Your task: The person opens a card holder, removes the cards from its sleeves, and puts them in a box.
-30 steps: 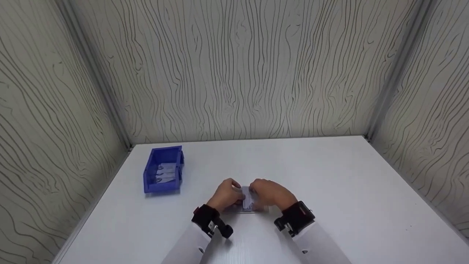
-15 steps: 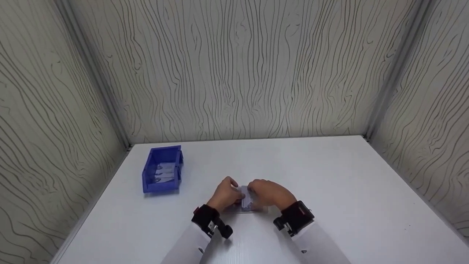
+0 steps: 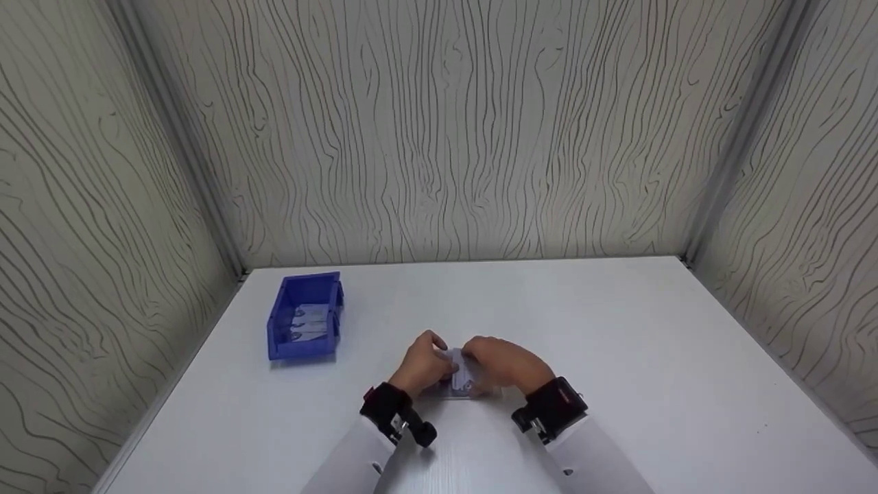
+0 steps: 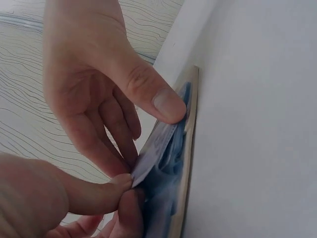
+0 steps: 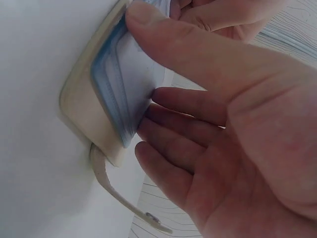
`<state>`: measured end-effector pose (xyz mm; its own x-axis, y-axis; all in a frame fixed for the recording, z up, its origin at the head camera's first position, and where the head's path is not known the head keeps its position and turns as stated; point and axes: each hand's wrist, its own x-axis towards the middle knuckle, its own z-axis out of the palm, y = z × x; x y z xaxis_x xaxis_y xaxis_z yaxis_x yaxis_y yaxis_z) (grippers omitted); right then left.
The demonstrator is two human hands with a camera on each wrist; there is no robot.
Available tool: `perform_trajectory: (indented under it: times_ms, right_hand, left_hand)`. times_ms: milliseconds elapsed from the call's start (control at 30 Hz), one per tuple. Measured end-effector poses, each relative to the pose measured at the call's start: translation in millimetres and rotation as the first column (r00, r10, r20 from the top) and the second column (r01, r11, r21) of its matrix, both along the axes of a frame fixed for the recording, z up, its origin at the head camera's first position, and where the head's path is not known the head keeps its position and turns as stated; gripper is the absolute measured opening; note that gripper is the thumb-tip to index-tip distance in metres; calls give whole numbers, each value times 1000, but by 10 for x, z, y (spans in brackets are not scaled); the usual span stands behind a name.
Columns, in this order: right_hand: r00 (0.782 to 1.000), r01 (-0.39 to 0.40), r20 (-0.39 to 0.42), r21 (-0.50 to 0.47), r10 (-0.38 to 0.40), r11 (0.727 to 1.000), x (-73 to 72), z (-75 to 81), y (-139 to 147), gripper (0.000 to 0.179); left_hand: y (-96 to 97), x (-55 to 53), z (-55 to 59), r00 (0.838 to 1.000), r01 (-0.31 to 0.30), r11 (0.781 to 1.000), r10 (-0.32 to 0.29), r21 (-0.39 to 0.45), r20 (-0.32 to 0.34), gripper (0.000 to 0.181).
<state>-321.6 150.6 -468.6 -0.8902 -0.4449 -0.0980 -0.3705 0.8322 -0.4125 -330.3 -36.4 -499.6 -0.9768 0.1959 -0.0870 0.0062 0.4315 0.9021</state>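
A card holder with a beige cover [image 5: 81,106] and clear bluish sleeves [image 5: 111,89] lies opened on the table in front of me. A pale printed card [image 3: 461,376] sits at its middle, partly in a sleeve as far as I can see. My left hand [image 3: 420,363] pinches the card's edge between thumb and index finger, near the bottom of the left wrist view. My right hand [image 3: 511,363] grips the sleeves, thumb pressing one side and fingertips at the opposite edge. A narrow strap with a snap [image 5: 153,218] sticks out from the cover. The hands hide much of the holder.
A blue plastic bin [image 3: 302,351] with several similar cards [image 3: 309,319] inside stands at the left of the white table [image 3: 617,343]. Patterned panels [image 3: 446,137] enclose the back and sides.
Both hands stay nearly in place over the card holder. Only slight finger movement shows at the card; the bin has not moved.
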Motion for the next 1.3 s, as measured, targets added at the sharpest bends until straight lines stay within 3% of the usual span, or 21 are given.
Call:
perform_trajectory:
  times_ms: [467, 700, 1000, 1300]
  right_hand:
    - [1000, 24, 7, 32, -25, 999, 5, -4, -22, 58]
    - [1000, 19, -5, 77, -19, 997, 15, 6, -18, 56]
    - [997, 55, 45, 116, -60, 992, -1, 42, 7, 44]
    - [989, -120, -85, 32, 122, 992, -32, 21, 9, 51]
  left_hand:
    - [-28, -22, -21, 1000, -29, 999, 29, 36, 11, 40]
    - [-136, -57, 55, 997, -49, 997, 52, -59, 50, 42]
    - [-171, -40, 115, 996, 13, 997, -6, -73, 92, 42]
    - [-121, -12, 121, 997, -3, 998, 8, -69, 72, 48]
